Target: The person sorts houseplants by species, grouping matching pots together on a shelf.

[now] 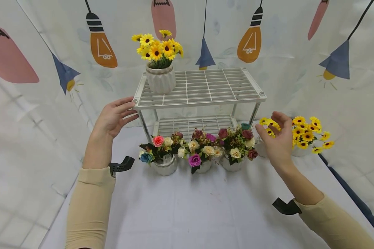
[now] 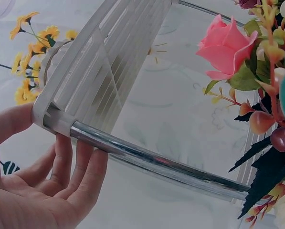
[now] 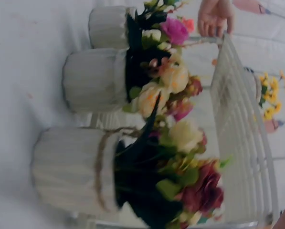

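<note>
The fingers of my left hand [image 1: 113,116] touch the front left corner of a white two-tier wire rack [image 1: 199,103]. In the left wrist view their tips lie against the chrome post [image 2: 156,162] just below the top shelf. My right hand [image 1: 277,140] is raised off the rack's right side with its fingers gently bent, holding nothing. On the top shelf, at the left, stands a white pot [image 1: 161,80] of yellow daisies [image 1: 157,48]. Three potted rose arrangements, left [image 1: 165,166], middle [image 1: 204,167] and right [image 1: 232,164], line the table before the rack.
More yellow daisies [image 1: 306,133] in pots stand to the right of the rack, partly behind my right hand. A white cloth covers the table [image 1: 187,207]. Behind hangs a curtain [image 1: 283,41] printed with lamps and bulbs.
</note>
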